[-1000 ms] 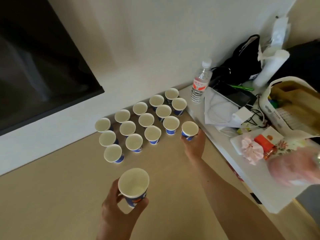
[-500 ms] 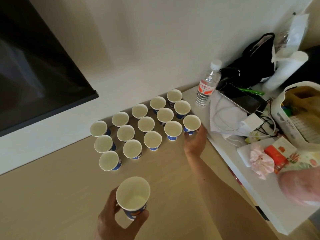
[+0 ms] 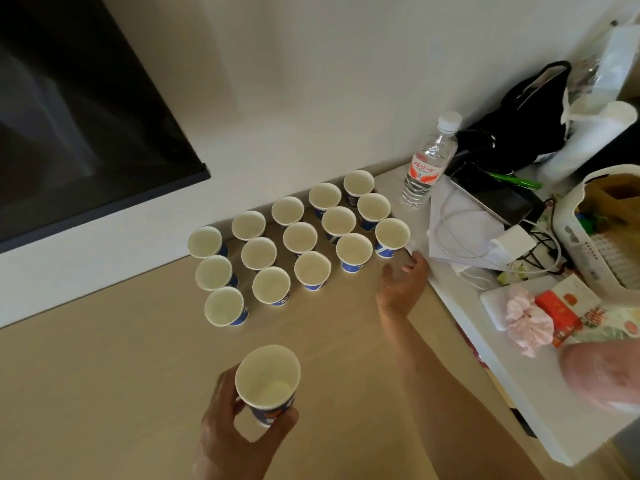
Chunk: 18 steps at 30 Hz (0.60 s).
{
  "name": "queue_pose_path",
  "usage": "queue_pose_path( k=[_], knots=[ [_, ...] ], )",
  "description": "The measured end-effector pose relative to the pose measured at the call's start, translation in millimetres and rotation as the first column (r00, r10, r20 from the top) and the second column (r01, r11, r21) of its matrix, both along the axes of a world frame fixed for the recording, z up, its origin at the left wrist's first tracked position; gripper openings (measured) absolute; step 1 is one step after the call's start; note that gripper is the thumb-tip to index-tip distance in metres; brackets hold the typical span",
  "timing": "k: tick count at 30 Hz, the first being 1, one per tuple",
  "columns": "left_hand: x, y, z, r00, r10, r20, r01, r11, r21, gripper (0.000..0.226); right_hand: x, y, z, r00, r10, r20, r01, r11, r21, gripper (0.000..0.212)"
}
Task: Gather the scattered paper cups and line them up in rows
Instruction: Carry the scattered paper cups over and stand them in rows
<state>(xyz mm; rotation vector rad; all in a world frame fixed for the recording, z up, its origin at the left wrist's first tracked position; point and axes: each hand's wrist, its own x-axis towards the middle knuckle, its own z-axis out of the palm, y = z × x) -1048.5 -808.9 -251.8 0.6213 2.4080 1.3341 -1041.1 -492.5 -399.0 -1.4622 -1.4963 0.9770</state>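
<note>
Left hand (image 3: 235, 441) grips a paper cup (image 3: 268, 375); right hand (image 3: 403, 282) hovers relaxed, empty.

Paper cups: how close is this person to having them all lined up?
Fifteen cups already stand in three rows of five by the wall. The left hand holds a sixteenth cup, not yet placed. The right hand hovers open beside the end cup. No other loose cups show.
</note>
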Motion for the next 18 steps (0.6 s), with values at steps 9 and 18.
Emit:
queue_pose_path(
  k=[9, 18],
  knots=[
    [-8, -19, -7, 0.965, 0.258, 0.046, -0.258, 0.966, -0.020, 0.070, 42, -158, 59, 0.623, 0.650, -0.434, -0.780, 0.559, -0.283, 0.045],
    [-10, -36, -8, 0.973, 0.230, -0.026, -0.231, 0.972, -0.039, 0.072, 13, -210, 93, 0.282, 0.880, -0.384, -0.957, 0.227, -0.182, 0.059]
  ],
)
